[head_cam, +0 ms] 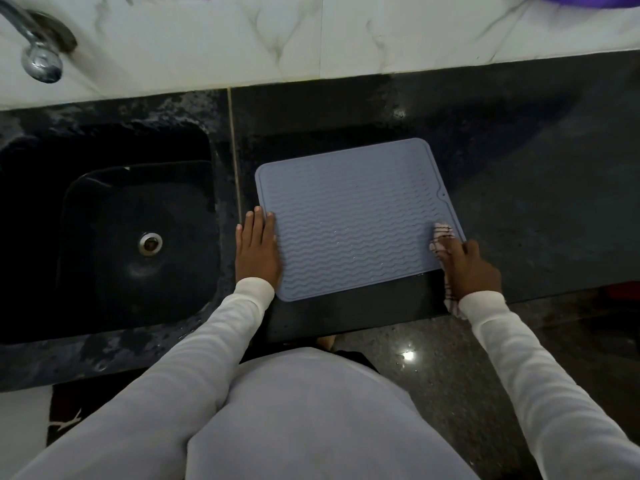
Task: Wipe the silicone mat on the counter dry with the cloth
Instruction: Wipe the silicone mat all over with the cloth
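A blue-grey silicone mat (353, 216) with wavy ridges lies flat on the black counter (536, 188), slightly turned, with small water drops on its near half. My left hand (258, 249) rests flat, fingers together, on the mat's left edge and the counter beside it. My right hand (467, 266) is closed around a white cloth with dark stripes (441, 235), pressed onto the mat's near right corner. The cloth's tail hangs out under my wrist past the counter's front edge.
A black sink (114, 230) with a metal drain lies left of the mat. A chrome tap (38, 53) juts out at the top left before the marble wall. A purple object (588, 0) sits at the top right. The counter's front edge runs just below the mat.
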The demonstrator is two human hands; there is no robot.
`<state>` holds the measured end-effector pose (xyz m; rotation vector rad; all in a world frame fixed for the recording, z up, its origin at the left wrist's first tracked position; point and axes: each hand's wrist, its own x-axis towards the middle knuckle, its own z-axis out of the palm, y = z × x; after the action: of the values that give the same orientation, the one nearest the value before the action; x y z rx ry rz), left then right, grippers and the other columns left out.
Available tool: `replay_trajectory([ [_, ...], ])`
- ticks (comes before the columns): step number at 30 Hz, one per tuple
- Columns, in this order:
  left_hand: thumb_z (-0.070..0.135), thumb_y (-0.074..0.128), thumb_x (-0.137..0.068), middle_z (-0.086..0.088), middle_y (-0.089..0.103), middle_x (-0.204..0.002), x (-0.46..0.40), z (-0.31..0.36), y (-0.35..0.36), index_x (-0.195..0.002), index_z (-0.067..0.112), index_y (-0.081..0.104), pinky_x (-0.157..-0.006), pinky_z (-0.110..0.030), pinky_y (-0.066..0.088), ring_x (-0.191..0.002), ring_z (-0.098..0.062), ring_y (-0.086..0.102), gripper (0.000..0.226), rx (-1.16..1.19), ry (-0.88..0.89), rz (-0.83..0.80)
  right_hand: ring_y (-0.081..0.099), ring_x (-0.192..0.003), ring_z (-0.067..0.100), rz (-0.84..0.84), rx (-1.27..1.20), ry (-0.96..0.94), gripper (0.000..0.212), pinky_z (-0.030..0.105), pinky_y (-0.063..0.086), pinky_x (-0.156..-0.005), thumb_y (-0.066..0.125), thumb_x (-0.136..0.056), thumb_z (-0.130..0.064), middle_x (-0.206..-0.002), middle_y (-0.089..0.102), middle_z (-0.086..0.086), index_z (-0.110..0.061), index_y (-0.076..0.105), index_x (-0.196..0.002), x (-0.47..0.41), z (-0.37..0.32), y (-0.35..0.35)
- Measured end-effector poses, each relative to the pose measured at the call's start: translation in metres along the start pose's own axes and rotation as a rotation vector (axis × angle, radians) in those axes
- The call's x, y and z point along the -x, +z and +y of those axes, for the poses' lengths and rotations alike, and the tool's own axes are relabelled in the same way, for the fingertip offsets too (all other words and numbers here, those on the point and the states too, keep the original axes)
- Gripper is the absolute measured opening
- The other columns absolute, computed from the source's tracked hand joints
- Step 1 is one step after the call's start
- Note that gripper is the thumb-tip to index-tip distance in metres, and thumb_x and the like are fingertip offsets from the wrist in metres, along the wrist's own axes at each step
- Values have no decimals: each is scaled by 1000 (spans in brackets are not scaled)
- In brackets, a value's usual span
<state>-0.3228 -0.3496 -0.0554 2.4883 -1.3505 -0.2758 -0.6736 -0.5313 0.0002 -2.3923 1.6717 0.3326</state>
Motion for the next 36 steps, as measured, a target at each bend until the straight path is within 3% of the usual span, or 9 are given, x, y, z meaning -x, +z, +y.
replay_trajectory([
  [8,19,25,-105,-12,10,-162,0,-1,2,-154,12,17,-122,-43,-1,-150,-27,3,50,1,-3,-1,60,-93,47,76,-134,125,40,51,46,-80,42,-100,-39,-123,45,21,-16,46,-132,0,-13,-17],
  [11,21,22,-105,-12,7,-163,1,0,0,-155,12,14,-122,-43,-2,-150,-27,1,51,-12,-6,-14,59,-94,46,160,-230,17,39,50,47,-79,45,-99,-36,-122,49,21,-17,51,-133,5,-47,-27],
  [15,22,22,-105,-11,4,-163,1,5,-5,-155,13,11,-121,-39,-7,-150,-26,-2,52,-32,-26,-43,58,-100,40,97,-424,-193,40,45,46,-86,45,-101,-35,-126,48,16,-23,48,-138,14,-131,-31],
  [18,22,29,-105,-11,3,-163,-1,5,-6,-155,13,9,-121,-40,-7,-150,-26,-3,54,-56,-22,-64,59,-100,40,47,-324,-410,44,49,51,-81,50,-98,-27,-131,45,18,-22,45,-142,22,-206,-12],
  [21,19,40,-101,-13,6,-162,-2,2,-5,-155,11,12,-121,-42,-5,-150,-28,1,61,-85,-12,-68,60,-96,40,4,-115,-478,43,49,52,-73,44,-100,-25,-133,40,19,-23,40,-143,25,-250,15],
  [26,22,37,-102,-13,2,-163,-1,3,-4,-155,12,6,-121,-42,-6,-150,-27,-2,62,-114,-25,-92,56,-98,40,-14,24,-488,66,50,53,-73,49,-96,-16,-136,33,21,-29,17,-152,20,-232,27],
  [30,25,28,-104,-11,-4,-163,0,3,-6,-155,14,2,-119,-40,-12,-150,-26,-7,59,-114,-26,-98,57,-92,38,-11,12,-446,119,46,52,-66,84,-54,-16,-129,34,18,-29,18,-152,13,-195,16],
  [32,23,27,-104,-11,-2,-163,-1,4,-7,-156,14,3,-120,-40,-11,-150,-26,-6,57,-107,-24,-91,57,-92,38,12,15,-406,118,45,52,-65,84,-51,-17,-128,37,15,-31,23,-150,5,-170,11],
  [36,20,29,-104,-12,0,-163,0,4,-6,-156,13,5,-121,-42,-8,-150,-27,-4,58,-102,-23,-90,54,-92,33,34,25,-258,86,39,44,-66,74,-73,-17,-122,40,11,-38,29,-143,-13,-126,-4],
])
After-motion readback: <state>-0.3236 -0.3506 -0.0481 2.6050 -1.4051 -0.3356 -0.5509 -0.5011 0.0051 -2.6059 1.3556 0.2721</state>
